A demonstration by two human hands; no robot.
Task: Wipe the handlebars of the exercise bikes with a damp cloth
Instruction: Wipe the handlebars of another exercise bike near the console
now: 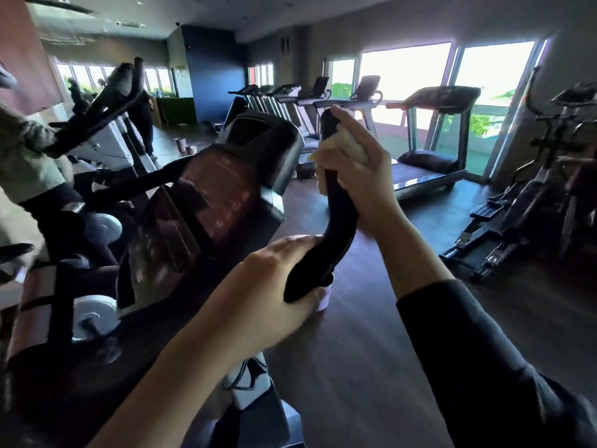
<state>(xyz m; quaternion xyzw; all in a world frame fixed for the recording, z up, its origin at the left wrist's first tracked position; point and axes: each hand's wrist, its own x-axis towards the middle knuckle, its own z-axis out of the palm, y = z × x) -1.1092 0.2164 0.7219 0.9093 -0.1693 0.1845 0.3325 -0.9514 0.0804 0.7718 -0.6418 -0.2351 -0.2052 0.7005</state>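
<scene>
At far left, another exercise bike (pixel 106 124) stands untouched by these hands, so it looks still to do. In the middle, the person's left hand (pixel 274 286) curls around the lower end of the near bike's black handlebar (pixel 339 208), steadying it. To the right, the right hand (pixel 355 169) grips the pale cloth (pixel 349 147) wrapped around the bar's upper part. Judging by this, wiping is underway on 1 handlebar, with others remaining.

Matt black foam-like padding covered the handlebar (pixel 339 208) at centre frame, a soft pale cloth (pixel 347 147) bunched against it. The console (pixel 200 202) looked glossy, smudged plastic. Dark wood-grain floor (pixel 403 253) at right carried a dull sheen.
</scene>
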